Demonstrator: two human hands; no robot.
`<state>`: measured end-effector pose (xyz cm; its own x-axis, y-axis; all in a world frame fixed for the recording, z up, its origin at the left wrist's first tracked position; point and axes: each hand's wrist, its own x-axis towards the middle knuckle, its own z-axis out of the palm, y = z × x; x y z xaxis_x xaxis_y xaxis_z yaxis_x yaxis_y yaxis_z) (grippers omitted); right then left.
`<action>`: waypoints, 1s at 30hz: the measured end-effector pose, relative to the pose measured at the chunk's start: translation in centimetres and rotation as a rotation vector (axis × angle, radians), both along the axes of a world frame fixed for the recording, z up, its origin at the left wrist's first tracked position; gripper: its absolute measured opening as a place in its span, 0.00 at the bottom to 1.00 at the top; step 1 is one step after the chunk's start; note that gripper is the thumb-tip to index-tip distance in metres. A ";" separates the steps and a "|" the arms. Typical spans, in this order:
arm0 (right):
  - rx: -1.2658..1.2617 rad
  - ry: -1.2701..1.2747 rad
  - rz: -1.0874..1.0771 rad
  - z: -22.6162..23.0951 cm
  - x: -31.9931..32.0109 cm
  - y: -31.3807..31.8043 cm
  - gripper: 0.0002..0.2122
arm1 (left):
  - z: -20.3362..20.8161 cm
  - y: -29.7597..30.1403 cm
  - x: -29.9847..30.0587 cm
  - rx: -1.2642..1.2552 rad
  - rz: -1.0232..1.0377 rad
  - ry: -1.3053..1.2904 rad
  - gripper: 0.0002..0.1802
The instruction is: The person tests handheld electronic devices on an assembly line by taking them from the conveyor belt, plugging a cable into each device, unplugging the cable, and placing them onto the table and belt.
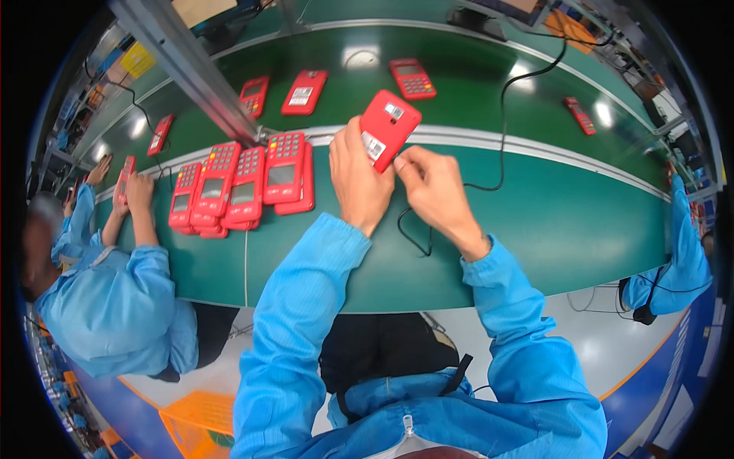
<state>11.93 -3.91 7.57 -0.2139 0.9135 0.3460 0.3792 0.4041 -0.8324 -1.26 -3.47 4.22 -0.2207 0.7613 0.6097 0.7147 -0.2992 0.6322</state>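
My left hand [361, 174] is closed around a red handheld card payment terminal [392, 122], raised above the green bench with its back up. White labels and a small dark window show on that back. At the terminal's lower right edge, my right hand [437, 183] is pinched on the end of a black cable [502, 138]; the plug itself is hidden by the fingers. The cable loops beneath my right hand and rises toward the top of the view. To the left of my hands lie stacked red card payment terminals [246, 187], mostly keypad up.
Several more terminals lie on the green conveyor belt [474, 92] beyond the metal rail [527, 149]. A grey post [191, 73] stands at the back left. A co-worker [115, 306] on the left holds another terminal; a second person [677, 252] sits at the right.
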 end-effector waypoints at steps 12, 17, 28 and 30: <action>0.180 -0.231 -0.195 -2.2 -0.2 1.1 0.09 | -1.7 3.0 0.5 -0.047 -0.067 0.010 0.39; 0.155 -0.244 -0.194 -2.7 0.1 1.3 0.08 | -2.0 2.8 0.7 -0.128 -0.051 -0.010 0.39; 0.224 -0.227 -0.167 -3.3 -0.2 1.1 0.09 | -2.1 2.7 0.8 -0.149 -0.029 -0.066 0.36; 0.234 -0.232 -0.171 -3.3 -0.2 1.1 0.09 | -2.1 2.8 0.7 -0.137 -0.037 -0.069 0.37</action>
<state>11.71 -2.83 4.27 -0.1620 0.8448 0.5099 0.6255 0.4876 -0.6091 -0.55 -0.69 2.11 -0.2287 0.8449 0.4836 0.6578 -0.2322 0.7166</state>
